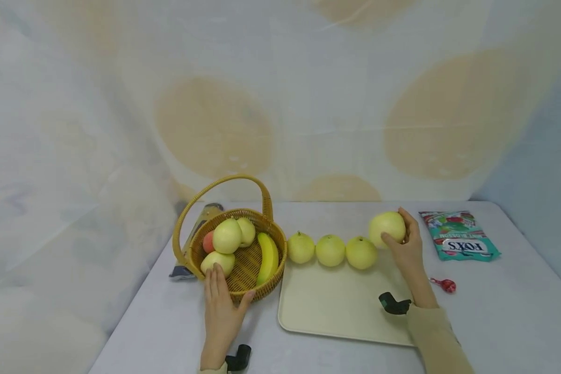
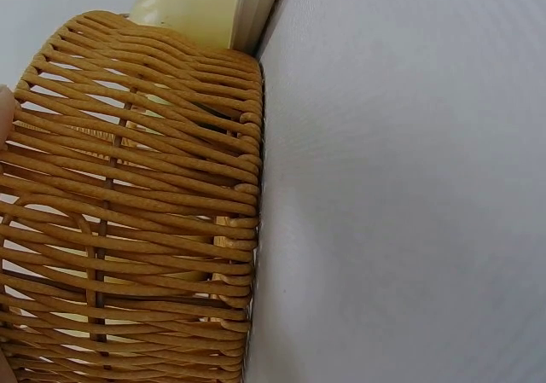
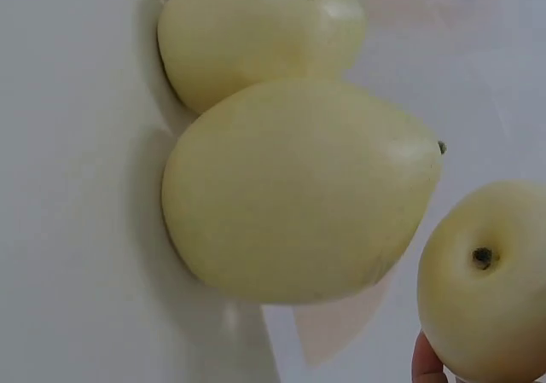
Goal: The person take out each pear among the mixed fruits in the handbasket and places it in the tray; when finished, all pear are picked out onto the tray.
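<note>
The right hand [image 1: 409, 254] has its grip closed around a pale yellow-green round fruit [image 1: 386, 228], thumb on the near side, at the far right corner of a cream rectangular tray [image 1: 336, 306]; whether fruit and tray touch cannot be told. Three similar yellow-green fruits [image 1: 330, 250] stand in a row along the tray's far edge, left of the held fruit. The left hand [image 1: 223, 304] shows a wide grip, fingers extended at the near rim of a golden-brown round wicker basket [image 1: 246, 266]. Inside lie pale green round fruits [image 1: 226, 236], a red round fruit [image 1: 208, 242] and a curved yellow banana [image 1: 267, 258]. A teal-and-red plastic packet [image 1: 460, 236] lies on the white surface [image 1: 509, 322], right of the tray.
</note>
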### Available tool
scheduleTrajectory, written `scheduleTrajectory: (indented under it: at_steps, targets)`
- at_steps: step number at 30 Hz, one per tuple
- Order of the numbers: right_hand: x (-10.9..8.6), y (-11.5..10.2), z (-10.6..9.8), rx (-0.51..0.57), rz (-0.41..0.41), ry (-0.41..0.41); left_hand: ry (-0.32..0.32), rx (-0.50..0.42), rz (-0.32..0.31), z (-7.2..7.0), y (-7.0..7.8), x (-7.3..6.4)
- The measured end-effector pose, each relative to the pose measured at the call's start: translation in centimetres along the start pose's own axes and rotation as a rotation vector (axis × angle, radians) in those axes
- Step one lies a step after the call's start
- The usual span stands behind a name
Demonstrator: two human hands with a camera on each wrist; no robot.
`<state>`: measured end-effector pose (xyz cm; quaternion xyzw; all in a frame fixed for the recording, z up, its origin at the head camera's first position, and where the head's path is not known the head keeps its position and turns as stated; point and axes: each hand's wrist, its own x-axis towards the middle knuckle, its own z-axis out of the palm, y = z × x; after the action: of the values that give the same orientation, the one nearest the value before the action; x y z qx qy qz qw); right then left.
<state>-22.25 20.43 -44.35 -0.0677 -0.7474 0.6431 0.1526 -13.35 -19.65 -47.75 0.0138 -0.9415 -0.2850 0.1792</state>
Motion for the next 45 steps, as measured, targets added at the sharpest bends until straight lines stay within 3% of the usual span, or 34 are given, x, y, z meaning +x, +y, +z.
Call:
scheduleTrajectory:
  at_steps: [15, 22, 30, 45]
  targets:
    - [-0.1, 2.9, -2.3, -0.03, 0.092, 0.002, 0.038, -0.009, 0.031, 0.2, -0.2, -0.1]
    - [0.1, 4.2, -2.4, -0.076, 0.089, 0.017, 0.041, -0.011, 0.027, 0.2, -0.3, -0.1]
    - [-0.2, 4.2, -2.2, -0.05, 0.119, 0.01, 0.029, -0.003, 0.018, 0.2, -0.2, 0.0]
    - [-0.7, 4.6, -2.3, 0.038, -0.028, -0.088, 0.048, -0.001, 0.038, 0.4, -0.3, 0.0]
